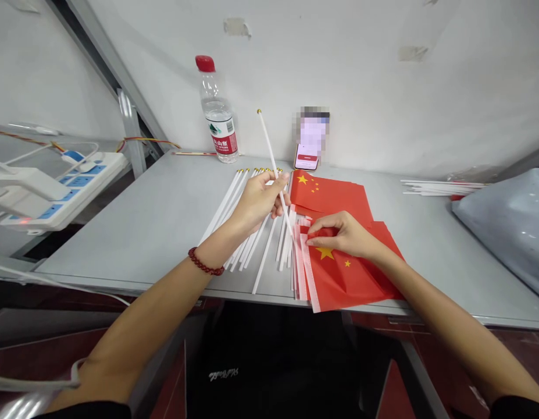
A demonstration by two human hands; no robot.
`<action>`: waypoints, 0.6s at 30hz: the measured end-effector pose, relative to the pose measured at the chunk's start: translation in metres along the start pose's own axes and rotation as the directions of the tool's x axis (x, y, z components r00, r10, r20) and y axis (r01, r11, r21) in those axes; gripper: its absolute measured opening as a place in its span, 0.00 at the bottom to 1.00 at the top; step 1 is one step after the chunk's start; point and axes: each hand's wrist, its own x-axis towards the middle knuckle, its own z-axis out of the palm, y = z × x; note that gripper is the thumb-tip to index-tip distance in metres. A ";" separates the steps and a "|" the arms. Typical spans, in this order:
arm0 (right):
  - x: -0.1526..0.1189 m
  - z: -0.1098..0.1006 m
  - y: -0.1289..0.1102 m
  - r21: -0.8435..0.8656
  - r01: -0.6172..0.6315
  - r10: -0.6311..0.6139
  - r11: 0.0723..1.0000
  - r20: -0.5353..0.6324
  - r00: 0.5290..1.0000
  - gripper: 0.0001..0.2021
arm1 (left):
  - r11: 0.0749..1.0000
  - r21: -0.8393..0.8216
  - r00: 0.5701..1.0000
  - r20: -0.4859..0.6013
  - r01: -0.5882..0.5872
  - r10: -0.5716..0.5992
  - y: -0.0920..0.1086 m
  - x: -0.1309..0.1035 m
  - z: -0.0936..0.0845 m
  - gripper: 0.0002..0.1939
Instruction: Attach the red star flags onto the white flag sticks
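My left hand pinches a white flagpole stick with a gold ball tip, held tilted with the tip up. Its lower end comes down by the white sleeve edge of the top red flag. My right hand has thumb and forefinger closed on that flag near its sleeve. The flag bears yellow stars and lies on a stack of others, its near corner over the table edge. Another pile of red flags lies behind. Several loose white sticks with gold tips lie under and beside my left hand.
A water bottle and a propped phone stand along the wall. More white sticks and a grey-blue bag lie at right. A power strip with plugs and cables is at left. The table's front edge runs before me.
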 end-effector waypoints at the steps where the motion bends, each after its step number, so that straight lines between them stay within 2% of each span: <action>1: 0.000 0.000 -0.001 0.006 -0.002 0.002 1.000 0.010 1.000 0.07 | 1.000 0.001 1.000 0.024 -0.007 0.007 0.000 -0.001 0.001 0.11; 8: -0.001 0.001 -0.003 0.022 -0.005 0.003 1.000 0.091 0.996 0.06 | 0.999 0.013 0.995 0.090 -0.036 0.035 -0.004 -0.003 0.003 0.13; 13: -0.002 0.001 -0.005 0.024 0.004 -0.007 1.000 0.105 0.994 0.07 | 0.999 0.041 0.988 0.155 -0.028 0.021 -0.009 -0.003 0.005 0.11; 18: -0.002 0.001 -0.005 0.030 0.024 -0.027 0.999 0.109 0.994 0.07 | 0.999 0.030 0.985 0.173 -0.033 0.027 -0.012 -0.004 0.006 0.11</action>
